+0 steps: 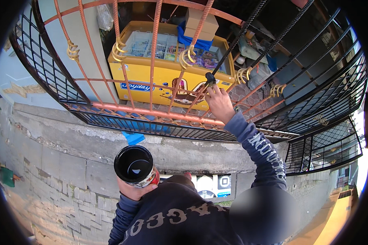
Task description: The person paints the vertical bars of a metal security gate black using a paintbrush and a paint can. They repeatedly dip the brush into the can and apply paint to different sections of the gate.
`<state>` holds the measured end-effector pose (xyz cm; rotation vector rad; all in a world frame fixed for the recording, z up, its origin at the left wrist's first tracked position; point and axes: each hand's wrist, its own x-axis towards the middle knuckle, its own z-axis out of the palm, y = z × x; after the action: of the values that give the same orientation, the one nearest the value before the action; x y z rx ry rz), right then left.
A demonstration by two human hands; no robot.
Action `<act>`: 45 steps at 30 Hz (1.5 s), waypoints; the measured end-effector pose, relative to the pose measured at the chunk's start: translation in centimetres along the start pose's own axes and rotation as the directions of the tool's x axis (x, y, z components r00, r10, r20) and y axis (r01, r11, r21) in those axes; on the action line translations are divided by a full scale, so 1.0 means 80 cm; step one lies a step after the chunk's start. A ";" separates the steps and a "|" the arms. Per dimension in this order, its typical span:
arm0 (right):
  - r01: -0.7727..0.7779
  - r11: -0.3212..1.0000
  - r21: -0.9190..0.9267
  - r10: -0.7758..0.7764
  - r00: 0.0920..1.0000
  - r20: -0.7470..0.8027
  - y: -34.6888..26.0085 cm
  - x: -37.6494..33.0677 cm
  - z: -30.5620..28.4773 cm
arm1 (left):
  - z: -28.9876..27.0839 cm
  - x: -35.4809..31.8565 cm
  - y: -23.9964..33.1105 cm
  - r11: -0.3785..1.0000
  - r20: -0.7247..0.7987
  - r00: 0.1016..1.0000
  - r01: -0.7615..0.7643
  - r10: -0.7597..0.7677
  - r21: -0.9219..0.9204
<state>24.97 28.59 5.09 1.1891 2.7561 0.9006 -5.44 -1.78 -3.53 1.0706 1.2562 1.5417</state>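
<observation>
My left hand (135,190) is wrapped round an open can (151,179) with a colourful label, held upright at the lower left. Glossy black paint (131,163) shows inside it. Up at the metal grille, my right hand (221,104) grips a small paintbrush (209,79) with a black head, its handle mostly hidden by the fingers. The brush head is at a twisted bar (235,45) that is black above it and reddish-brown lower down. Farther left the grille's bars (154,53) are reddish-brown; several to the right are black.
Gold curled ornaments (119,51) sit on the bars. Behind the grille stands a yellow chest freezer (163,87) with a cardboard box (201,24) on top. A black lattice panel (315,155) lies to the right. Below are a concrete ledge (184,153) and a blue scrap (133,138).
</observation>
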 end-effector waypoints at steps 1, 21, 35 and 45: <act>0.058 0.998 -0.010 -0.057 0.997 0.055 0.001 0.000 -0.004 | -0.003 0.003 -0.001 1.000 0.023 1.000 -0.014 0.013 0.015; 0.110 0.992 -0.065 -0.103 0.988 0.112 -0.006 0.030 -0.031 | -0.004 0.009 -0.004 0.998 0.006 0.998 -0.057 0.057 -0.022; 0.151 0.988 -0.040 -0.142 0.972 0.185 -0.022 0.037 -0.018 | -0.001 0.018 0.008 0.993 0.019 1.000 -0.022 0.024 -0.117; 0.147 0.989 -0.003 -0.141 0.954 0.265 -0.030 0.034 0.006 | -0.003 0.015 0.006 0.995 0.000 0.997 -0.073 0.073 -0.063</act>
<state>21.52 29.30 4.04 1.0060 2.5712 0.6993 -6.07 -0.73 -2.95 1.0875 1.1711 1.6237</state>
